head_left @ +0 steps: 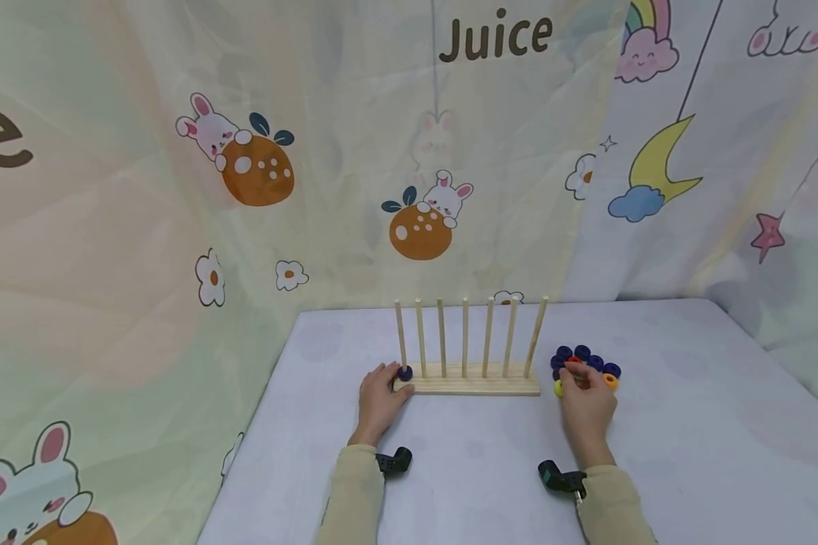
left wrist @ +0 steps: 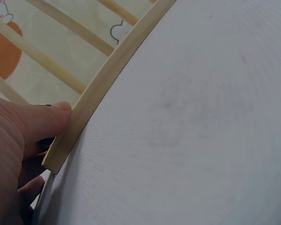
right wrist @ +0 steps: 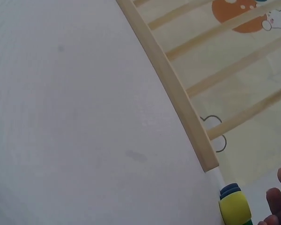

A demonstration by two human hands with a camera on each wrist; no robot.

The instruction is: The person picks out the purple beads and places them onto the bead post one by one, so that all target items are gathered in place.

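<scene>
A pale wooden stand with a long flat base and seven upright round pegs (head_left: 477,387) is set on the white cloth-covered worktop (head_left: 463,469). Its left end is gripped by the left hand (head_left: 379,401); in the left wrist view the thumb is pressed to the front of the base while other fingers are tucked behind it.

By the look of things, the work can be judged as barely begun. One dark blue round bead (head_left: 405,373) is seated at the foot of the leftmost wooden peg (head_left: 400,334), right beside the left fingertips. No bead is carried by the other six wooden pegs (head_left: 466,333).

What is left can be judged from the loose pile just beyond the right end of the stand. Several dark blue round beads (head_left: 611,370) are gathered there, with a red bead (head_left: 573,359), a yellow bead (head_left: 558,389) and an orange bead (head_left: 610,381) among them. The right hand (head_left: 589,409) is held over the near side of this pile, its fingers bent. A bit of green is glimpsed at the fingertips, but whether a bead is pinched there or merely lies beneath cannot be told.
</scene>
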